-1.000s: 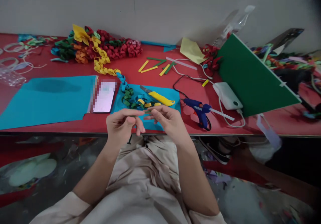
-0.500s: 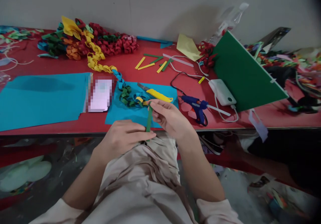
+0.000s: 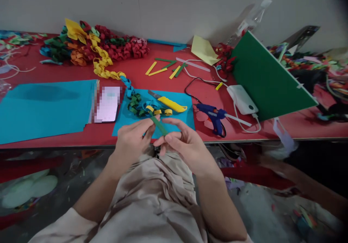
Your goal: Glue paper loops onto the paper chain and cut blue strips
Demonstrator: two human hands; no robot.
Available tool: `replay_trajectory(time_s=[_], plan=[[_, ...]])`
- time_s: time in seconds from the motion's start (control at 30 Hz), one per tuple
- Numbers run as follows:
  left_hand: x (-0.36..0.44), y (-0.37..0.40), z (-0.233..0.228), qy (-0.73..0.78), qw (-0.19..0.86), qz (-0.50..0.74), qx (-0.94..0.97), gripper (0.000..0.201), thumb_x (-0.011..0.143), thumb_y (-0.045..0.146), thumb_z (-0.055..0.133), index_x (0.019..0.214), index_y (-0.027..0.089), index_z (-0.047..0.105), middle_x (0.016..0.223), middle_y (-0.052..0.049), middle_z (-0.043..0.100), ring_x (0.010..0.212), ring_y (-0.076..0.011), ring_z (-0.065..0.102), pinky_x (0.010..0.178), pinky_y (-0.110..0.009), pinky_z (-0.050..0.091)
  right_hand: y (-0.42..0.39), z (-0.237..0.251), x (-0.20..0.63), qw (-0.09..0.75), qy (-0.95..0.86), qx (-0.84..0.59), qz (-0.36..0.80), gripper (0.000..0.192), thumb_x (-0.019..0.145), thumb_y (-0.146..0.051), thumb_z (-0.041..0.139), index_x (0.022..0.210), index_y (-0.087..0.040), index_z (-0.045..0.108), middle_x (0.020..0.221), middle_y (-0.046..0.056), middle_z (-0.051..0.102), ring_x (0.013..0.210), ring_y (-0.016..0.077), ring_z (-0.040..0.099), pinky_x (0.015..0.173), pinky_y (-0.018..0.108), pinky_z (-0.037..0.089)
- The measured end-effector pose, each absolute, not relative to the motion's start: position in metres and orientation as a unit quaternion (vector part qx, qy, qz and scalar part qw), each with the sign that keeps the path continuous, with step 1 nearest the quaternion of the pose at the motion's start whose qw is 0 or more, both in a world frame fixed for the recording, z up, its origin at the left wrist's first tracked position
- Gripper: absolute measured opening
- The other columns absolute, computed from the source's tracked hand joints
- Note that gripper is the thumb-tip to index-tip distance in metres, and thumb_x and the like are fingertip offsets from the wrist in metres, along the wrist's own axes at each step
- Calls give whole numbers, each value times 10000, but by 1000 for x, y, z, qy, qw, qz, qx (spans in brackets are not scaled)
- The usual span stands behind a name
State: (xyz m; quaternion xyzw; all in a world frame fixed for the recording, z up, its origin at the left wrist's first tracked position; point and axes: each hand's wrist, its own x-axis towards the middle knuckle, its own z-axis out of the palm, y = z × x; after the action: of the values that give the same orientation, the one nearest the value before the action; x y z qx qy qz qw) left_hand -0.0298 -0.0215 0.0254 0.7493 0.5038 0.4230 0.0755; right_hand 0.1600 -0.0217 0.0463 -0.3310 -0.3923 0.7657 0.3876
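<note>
A green paper strip [image 3: 159,126] is pinched between both hands just over the red table's [image 3: 67,71] front edge. My left hand [image 3: 132,141] grips its upper left end with thumb and fingers. My right hand [image 3: 185,145] holds the lower right end. Right behind the strip lies a paper chain [image 3: 138,105] of green, blue and yellow links on a small blue sheet [image 3: 187,101]. That chain runs back to a heap of coloured chains [image 3: 95,49] by the wall.
A yellow utility knife [image 3: 170,105], a blue glue gun [image 3: 214,115], a white charger [image 3: 241,99] with cables and a phone [image 3: 108,104] lie nearby. A large blue sheet [image 3: 46,105] is left, a tilted green board [image 3: 269,79] right. Loose yellow and green strips [image 3: 165,69] lie further back.
The green strip stood upright between my hands half a second ago; it now slants. My left hand has risen from my lap to the strip's upper end.
</note>
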Motion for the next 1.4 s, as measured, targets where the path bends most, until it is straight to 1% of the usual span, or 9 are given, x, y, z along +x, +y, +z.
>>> replay_trajectory(time_s=[0.27,0.5,0.57,0.67,0.8,0.93,1.07,1.23,1.4], plan=[[-11,-26,25,404,545,521,517,295,984,395,687,1236,278,786,1297,-55,762,1207,-282,733,1004,-364,613,-29,25,146,488,-442,-415,628,263,892,-444,771,860,-204,669,674,11,754,572,142,666,603,264,515],[9,-36,21,339,594,562,465,370,950,566,676,860,217,759,1419,-117,688,1360,-328,626,1127,-494,525,-22,23,156,566,-604,-428,364,128,977,-208,656,869,-243,716,804,20,763,741,166,706,682,293,529],[9,-37,20,333,602,531,494,488,899,653,673,720,199,684,1402,-131,690,1289,-327,660,1019,-473,579,-17,24,169,573,-670,-375,287,144,965,-147,659,928,-265,734,881,34,770,821,183,706,734,321,543],[5,-37,21,329,626,441,552,571,893,708,634,657,188,651,1008,-119,770,913,-238,724,749,-350,592,-9,29,191,557,-757,-279,197,197,927,-140,715,1050,-291,740,937,48,773,872,210,702,769,362,555],[1,-34,29,318,654,332,601,547,953,644,616,673,175,649,690,-40,646,642,-152,605,583,-266,502,-5,38,209,443,-850,-254,133,189,929,-151,718,1041,-299,754,934,37,774,825,199,674,743,363,531],[4,-36,33,341,581,419,609,499,988,616,560,761,189,685,1116,-126,731,996,-239,702,801,-346,592,-13,37,199,483,-816,-291,125,213,935,-113,704,1063,-281,725,1010,56,781,892,201,685,784,364,540],[1,-39,24,380,468,500,622,425,1075,536,411,1147,238,707,1490,-147,577,1271,-277,631,907,-391,596,-29,22,185,542,-737,-328,236,108,936,-152,718,967,-253,692,947,66,747,860,199,676,763,356,547],[-19,-8,20,503,150,493,694,303,1079,371,498,1320,244,631,1346,-126,625,1109,-221,645,892,-364,541,-41,2,193,562,-586,-435,390,118,988,-342,660,916,-248,664,830,50,714,718,176,649,670,334,522],[-11,36,15,504,-32,243,828,307,970,340,699,1246,210,664,1307,-147,691,1207,-359,599,967,-527,398,-40,-2,213,568,-478,-515,429,177,951,-421,709,943,-252,657,731,2,689,618,141,577,610,297,475]])
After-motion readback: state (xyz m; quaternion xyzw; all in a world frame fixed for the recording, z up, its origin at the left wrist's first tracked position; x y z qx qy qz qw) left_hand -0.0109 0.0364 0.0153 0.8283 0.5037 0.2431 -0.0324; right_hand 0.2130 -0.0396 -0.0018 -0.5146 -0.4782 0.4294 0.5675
